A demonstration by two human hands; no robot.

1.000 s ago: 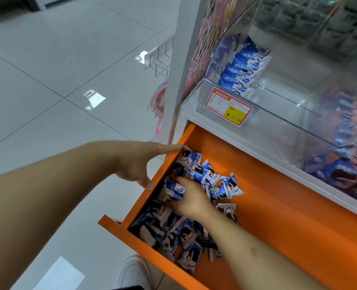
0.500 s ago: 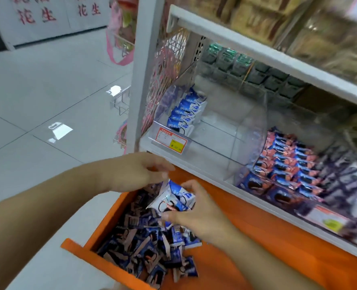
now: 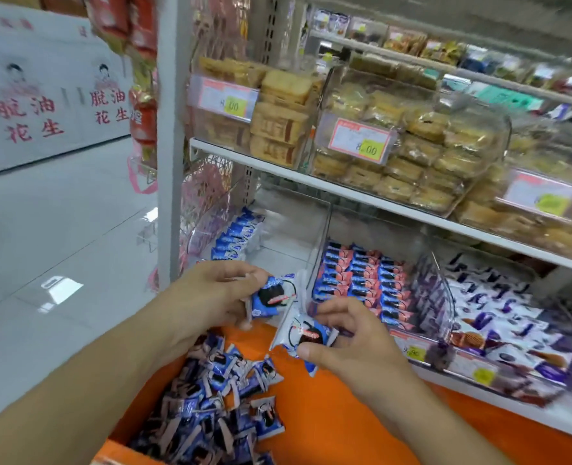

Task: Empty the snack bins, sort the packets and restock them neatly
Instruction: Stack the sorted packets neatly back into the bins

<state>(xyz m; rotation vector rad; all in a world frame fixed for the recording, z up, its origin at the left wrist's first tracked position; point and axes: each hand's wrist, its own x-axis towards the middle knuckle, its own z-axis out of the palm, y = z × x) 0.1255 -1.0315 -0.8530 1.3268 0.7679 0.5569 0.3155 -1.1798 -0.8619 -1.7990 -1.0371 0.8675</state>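
Observation:
My left hand [image 3: 210,297] pinches a blue-and-white snack packet [image 3: 271,298] above the orange drawer [image 3: 345,427]. Beside it, my right hand [image 3: 348,340] grips another packet of the same kind [image 3: 303,333]. Below both hands a loose heap of like packets [image 3: 217,407] fills the drawer's left part. Behind the hands stands a clear bin [image 3: 277,243] on the lower shelf, with one short row of blue packets [image 3: 234,236] against its left wall and bare floor otherwise.
A second clear bin holds neat rows of pink-and-blue packets [image 3: 361,283]; further right lie purple-and-white packets [image 3: 499,317]. The upper shelf [image 3: 345,193] carries bins of cakes with price tags. A white upright post [image 3: 168,146] stands left, tiled floor beyond.
Both hands rose from the drawer heap, each now holding a packet in front of the clear bin. My view tilted up, revealing the upper shelf.

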